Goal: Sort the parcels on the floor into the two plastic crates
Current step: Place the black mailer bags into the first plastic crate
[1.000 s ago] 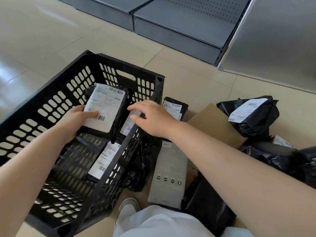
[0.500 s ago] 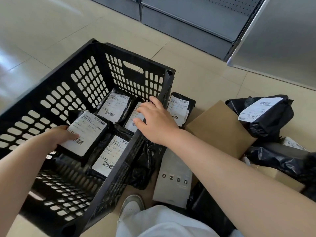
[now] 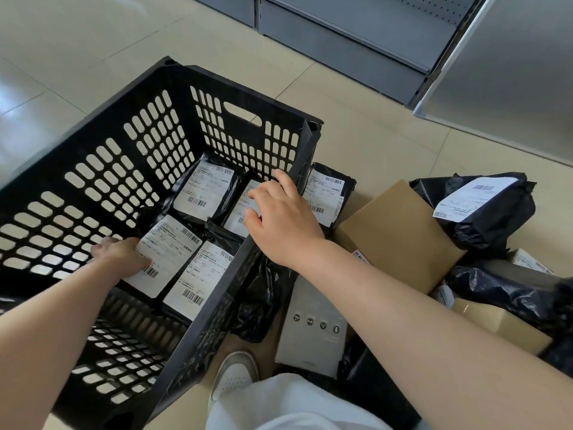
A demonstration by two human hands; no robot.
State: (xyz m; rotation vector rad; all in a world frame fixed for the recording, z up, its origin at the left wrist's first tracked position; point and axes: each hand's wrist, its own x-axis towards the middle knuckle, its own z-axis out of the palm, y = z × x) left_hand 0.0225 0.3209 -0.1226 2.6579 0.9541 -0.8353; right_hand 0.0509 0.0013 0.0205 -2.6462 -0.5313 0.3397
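Head view: a person crouches over a black crate (image 3: pixel 102 169) on a tiled floor, both arms reaching out.
Left hand: the left hand (image 3: pixel 119 254) is down inside the crate, thumb lying on the white label and fingers tucked under the edge of a black labelled parcel (image 3: pixel 169 254), gripping it low against the crate bottom.
Right hand: the right hand (image 3: pixel 280 217) rests on the crate's right wall near its far corner, fingers loosely spread and bent over the rim, thumb apart.
Inside the crate: three more labelled black parcels (image 3: pixel 203 190) lie flat, label up, beside the held one.
On the floor: right of the crate sit a black parcel (image 3: pixel 325 193), a brown cardboard box (image 3: pixel 400 234), a grey flat packet (image 3: pixel 313 330) and a bulky black bag (image 3: pixel 483 209).
Foot: a white shoe (image 3: pixel 234 372) shows at the crate's near corner.
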